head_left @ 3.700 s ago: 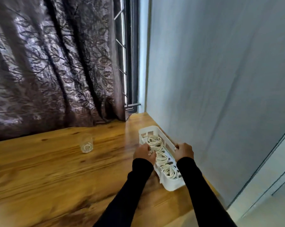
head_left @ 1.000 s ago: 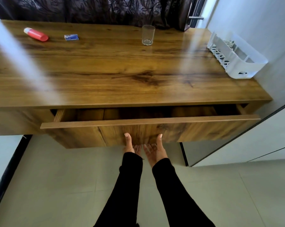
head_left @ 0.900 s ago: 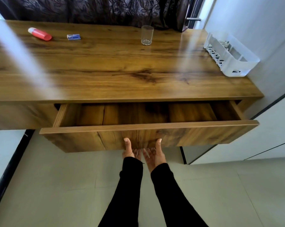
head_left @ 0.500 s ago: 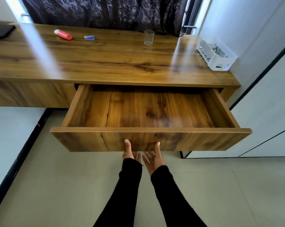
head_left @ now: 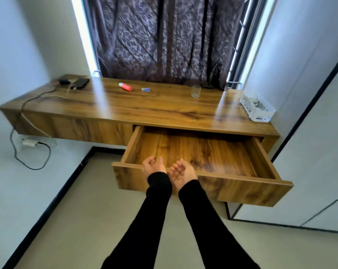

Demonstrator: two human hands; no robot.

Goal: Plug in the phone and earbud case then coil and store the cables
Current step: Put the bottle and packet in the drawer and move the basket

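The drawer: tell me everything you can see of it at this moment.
The drawer is brown wood with strong grain, like the desk it slides out from, under the right half. It stands pulled far out, with nothing visible inside. Its flat front panel shows no handle. Both palm-up hands, left and right, hover at its front edge, gripping nothing.

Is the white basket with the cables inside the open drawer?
No, the white basket stands on the desk top at its right end; the drawer shows only bare wood.

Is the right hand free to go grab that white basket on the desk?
Probably yes: the right hand is empty, palm up above the open drawer, and nothing stands between it and the white basket.
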